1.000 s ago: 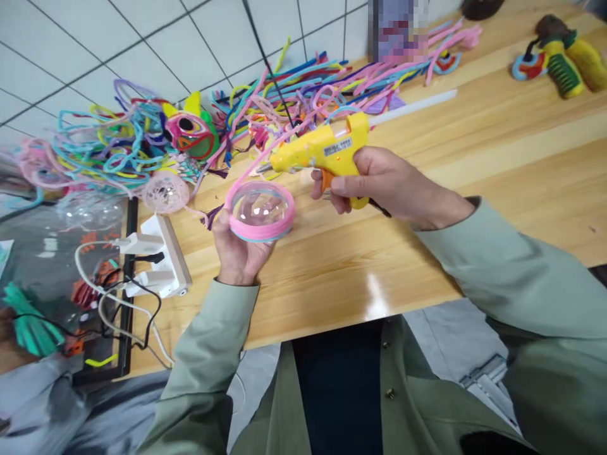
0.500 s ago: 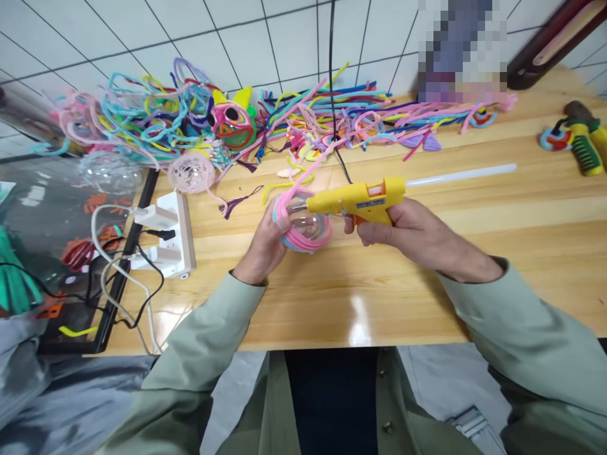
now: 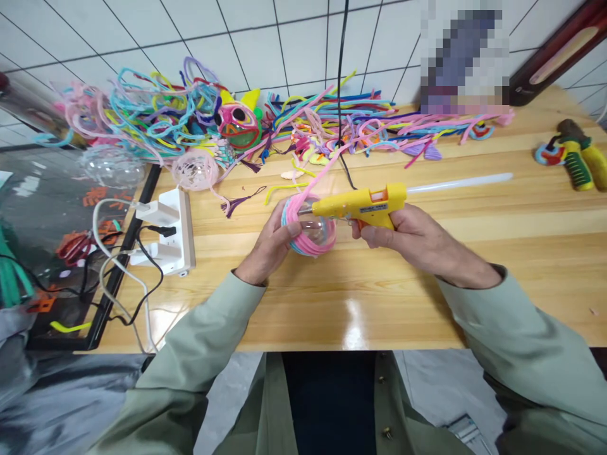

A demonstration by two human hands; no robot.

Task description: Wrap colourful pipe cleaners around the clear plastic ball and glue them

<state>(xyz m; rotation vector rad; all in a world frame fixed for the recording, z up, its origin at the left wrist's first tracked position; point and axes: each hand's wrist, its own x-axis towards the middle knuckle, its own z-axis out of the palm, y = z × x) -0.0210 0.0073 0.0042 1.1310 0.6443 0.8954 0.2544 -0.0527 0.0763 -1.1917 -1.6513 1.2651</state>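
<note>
My left hand is closed on a clear plastic ball wound with pink and light-blue pipe cleaners. A loose pink pipe cleaner runs from the ball up toward the pile at the back. In my right hand is a yellow hot glue gun, fingers around its grip near the orange trigger. The gun's metal nozzle points left, against or just over the wound pipe cleaners. A long whitish glue stick sticks out of its rear.
Tangled pipe cleaners line the wall, with a colourful mask-like ball among them. A pink-wrapped ball and a white power strip with cables are left. Green-and-yellow-handled pliers lie far right. A black cord hangs behind the gun.
The ball and the glue gun have shifted slightly right and down in the view, along with a small camera shift. Both hands keep their holds, and the nozzle stays at the ball.
</note>
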